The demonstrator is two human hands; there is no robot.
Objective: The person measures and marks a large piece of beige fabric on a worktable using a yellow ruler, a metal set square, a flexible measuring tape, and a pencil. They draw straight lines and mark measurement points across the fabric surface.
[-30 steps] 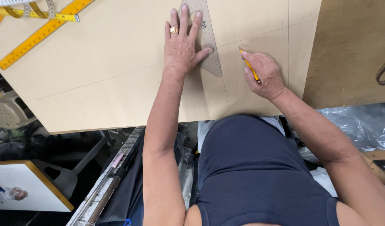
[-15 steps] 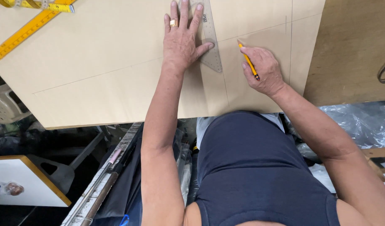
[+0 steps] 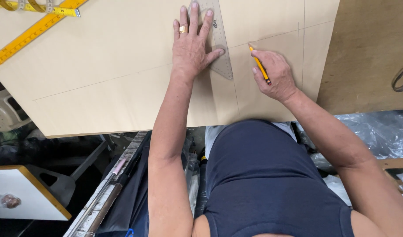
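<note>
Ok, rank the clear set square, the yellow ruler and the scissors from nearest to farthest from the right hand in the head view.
From the right hand:
1. Clear set square, just to its left, under the left hand.
2. Scissors, at the right edge.
3. Yellow ruler, far top left.

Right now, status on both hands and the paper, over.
Left hand flat on clear set square, pinning it to tan paper sheet. Right hand grips yellow pencil, tip on sheet beside the square. Yellow ruler lies apart, far corner.
</note>
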